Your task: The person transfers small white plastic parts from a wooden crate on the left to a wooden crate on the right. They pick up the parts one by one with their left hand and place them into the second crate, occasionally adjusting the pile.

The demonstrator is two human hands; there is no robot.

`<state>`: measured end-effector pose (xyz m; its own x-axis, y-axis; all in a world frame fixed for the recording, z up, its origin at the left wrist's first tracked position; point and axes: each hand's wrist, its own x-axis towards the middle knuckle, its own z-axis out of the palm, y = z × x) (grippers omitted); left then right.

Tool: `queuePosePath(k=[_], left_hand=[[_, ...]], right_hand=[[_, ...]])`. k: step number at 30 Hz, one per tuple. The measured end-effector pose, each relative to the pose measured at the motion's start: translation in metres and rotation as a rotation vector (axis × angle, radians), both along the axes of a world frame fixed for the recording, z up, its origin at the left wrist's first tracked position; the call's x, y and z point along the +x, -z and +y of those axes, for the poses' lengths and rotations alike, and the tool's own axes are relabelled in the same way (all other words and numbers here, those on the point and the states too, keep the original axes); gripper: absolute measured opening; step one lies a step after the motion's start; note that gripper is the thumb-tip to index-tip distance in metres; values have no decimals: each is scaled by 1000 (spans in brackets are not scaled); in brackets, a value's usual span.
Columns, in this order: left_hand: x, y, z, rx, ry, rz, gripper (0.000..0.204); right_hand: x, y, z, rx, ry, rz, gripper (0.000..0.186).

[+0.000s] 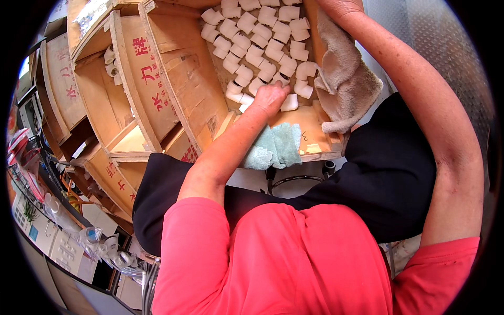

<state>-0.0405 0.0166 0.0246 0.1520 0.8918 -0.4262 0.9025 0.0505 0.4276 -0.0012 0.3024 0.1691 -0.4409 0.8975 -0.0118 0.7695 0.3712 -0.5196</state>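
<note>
Inside a wooden box (186, 79) lie several rows of white plastic pipe elbows (255, 55), many set end to end in zigzag lines. My left hand (272, 98) reaches into the near part of the box, its fingers closed on a white pipe elbow (281, 79) in the lower rows. More elbows lie on both sides of that hand. At the top edge of the picture, by the box's right wall, is my right hand (338, 6). Its fingers are cut off by the frame, so what it touches does not show.
A beige towel (346, 84) hangs over the box's right wall. Under my left forearm a light green cloth (275, 147) covers the near edge. Other wooden boxes (144, 79) with red markings stand to the left, one holding white fittings (112, 65). Bagged items (100, 239) lie at the far left.
</note>
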Motion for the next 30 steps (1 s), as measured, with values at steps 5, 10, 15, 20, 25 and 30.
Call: queuePosePath(k=[5,10,15,20,25,30], left_hand=[[-3,-13,0,8,-12,-36,17],[6,-19,-9,-81,26,-29,17],[20,-10,-14,-135,37,2,15],[25,-1,-20,-135,-9,38,16],[27,1,-17,-209,-56,29,18],[26,-8,-10,-265,-141,13,23]], right_hand=[[-2,-5,-5,-22,3,8,77],[-2,-5,-2,-40,3,-13,77],[-1,-1,0,-18,-5,-8,77],[-1,-5,-2,-27,-2,-2,77],[0,-4,-2,-18,-1,1,78],[-1,-6,-7,5,-13,23,78]])
